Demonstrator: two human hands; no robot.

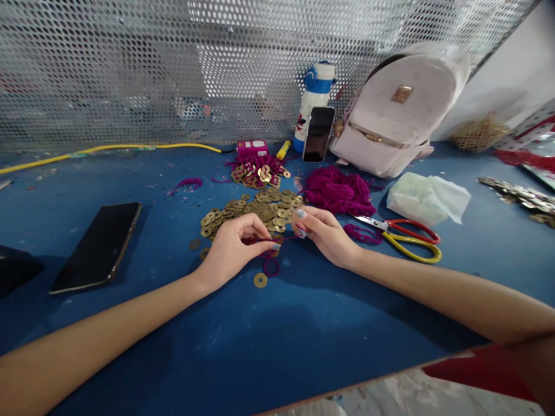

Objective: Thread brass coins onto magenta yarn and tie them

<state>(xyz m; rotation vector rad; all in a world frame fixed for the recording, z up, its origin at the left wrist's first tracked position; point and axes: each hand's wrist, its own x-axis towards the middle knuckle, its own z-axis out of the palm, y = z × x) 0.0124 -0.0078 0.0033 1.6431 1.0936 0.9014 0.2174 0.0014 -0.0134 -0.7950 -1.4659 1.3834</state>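
Left hand (232, 245): nearly closed, thumb and fingers pinching purple string (291, 237)
Coins (267, 203): heaped loose on the desk (303, 329), beyond the hands
String: stretched between both hands
Bottle (307, 104): upright, lid on, contents hidden
Right hand (327, 238): fingertips pinched on the string
Backpack (411, 112): contents hidden
Packet (410, 198): pale, contents unclear
Basket (479, 133): woven, inside not visible

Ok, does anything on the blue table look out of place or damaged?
Only minor strays: one round brass-coloured coin with a square hole lies apart from the heap of brass-coloured coins, on the near side, and a scrap of purple yarn sits away from the tangled purple yarn bundle. No obvious damage shows.
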